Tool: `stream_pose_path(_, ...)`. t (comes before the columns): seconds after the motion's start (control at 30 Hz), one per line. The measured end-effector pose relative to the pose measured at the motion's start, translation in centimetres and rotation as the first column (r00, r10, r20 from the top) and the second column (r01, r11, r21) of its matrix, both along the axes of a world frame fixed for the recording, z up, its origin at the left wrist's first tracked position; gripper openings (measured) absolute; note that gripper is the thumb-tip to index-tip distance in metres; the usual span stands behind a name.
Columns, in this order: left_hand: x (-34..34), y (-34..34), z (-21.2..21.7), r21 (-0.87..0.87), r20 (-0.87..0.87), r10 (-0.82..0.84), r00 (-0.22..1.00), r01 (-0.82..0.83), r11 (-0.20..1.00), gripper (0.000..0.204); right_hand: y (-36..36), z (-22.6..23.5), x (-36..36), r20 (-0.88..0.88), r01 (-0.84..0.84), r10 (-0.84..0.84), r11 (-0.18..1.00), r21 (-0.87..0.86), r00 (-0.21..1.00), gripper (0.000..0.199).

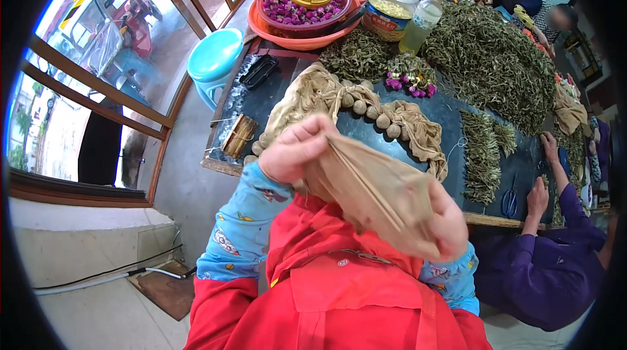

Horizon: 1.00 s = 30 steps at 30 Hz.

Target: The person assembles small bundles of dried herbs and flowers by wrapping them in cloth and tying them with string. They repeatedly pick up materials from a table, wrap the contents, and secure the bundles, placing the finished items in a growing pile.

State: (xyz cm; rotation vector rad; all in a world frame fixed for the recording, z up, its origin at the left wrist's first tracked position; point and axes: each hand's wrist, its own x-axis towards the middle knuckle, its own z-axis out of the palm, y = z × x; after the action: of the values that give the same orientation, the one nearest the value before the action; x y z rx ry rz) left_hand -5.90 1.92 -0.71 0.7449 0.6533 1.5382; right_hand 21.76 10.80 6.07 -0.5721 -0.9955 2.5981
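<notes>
Between my two hands a thin beige stocking (pixel 372 187) is stretched taut in front of my chest. My left hand (pixel 294 154) is closed around its upper left end. The lower right end is gripped by my right hand (pixel 447 222), with some of the fingers showing faintly through the sheer fabric. Just beyond, on the dark table, lies a row of round greyish-brown balls (pixel 372 112), partly wrapped in the same kind of fabric. A heap of beige fabric (pixel 307 92) is bunched to their left, and a twisted piece (pixel 421 131) trails off to their right.
Dried leaves (pixel 490 56) are piled across the far table. A basin of purple flower buds (pixel 274 7), a clear jar (pixel 392 7) and a bottle (pixel 421 23) stand at the back. A blue stool (pixel 215 56) is left; a purple-sleeved person (pixel 542 265) works right, near scissors (pixel 509 201).
</notes>
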Motion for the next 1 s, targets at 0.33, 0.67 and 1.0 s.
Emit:
stream_pose_path(0.33,-3.0,2.0,6.7,0.448,-0.725,0.608,0.324,-0.449,0.773,0.018,0.4,-1.4,-0.7,-0.084,-0.6,0.677,0.697,0.393,0.731,0.024)
stream_pose_path(0.67,-2.0,8.5,5.4,0.796,-0.603,0.751,-0.267,-0.255,0.548,0.006,-4.5,-4.8,-3.6,-0.042,-0.519,0.734,0.518,0.68,0.677,0.025)
stream_pose_path(1.0,8.5,11.9,-6.6,0.468,-0.878,0.411,0.246,0.251,0.847,0.042,-4.5,-15.9,6.2,0.578,-0.24,-0.018,0.899,0.366,0.816,0.049)
